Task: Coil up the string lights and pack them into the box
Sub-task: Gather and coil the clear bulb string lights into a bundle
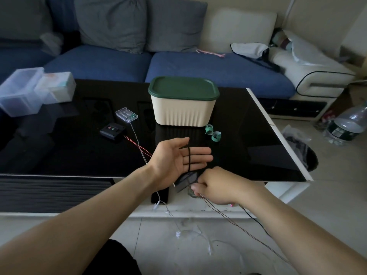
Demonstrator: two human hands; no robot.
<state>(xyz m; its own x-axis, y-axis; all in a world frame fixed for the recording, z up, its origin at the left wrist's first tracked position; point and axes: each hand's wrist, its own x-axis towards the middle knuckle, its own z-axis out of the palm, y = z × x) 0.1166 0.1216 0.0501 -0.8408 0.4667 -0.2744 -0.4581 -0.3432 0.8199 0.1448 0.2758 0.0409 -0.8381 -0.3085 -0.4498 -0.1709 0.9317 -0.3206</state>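
We're mid-coil: left hand [181,157] flat, fingers straight, dark string lights [189,158] looped over them above the worktop's [248,135] near edge. Right hand [215,186] pinches the cord w/ curled fingers. Next: another wrap round the palm. Box [183,108] sits lidded at worktop centre; blue sofa [198,70] behind.

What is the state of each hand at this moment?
Left hand: open, palm up, fingers straight, dark wire looped around them.
Right hand: closed, pinching the wire near the small dark panel.
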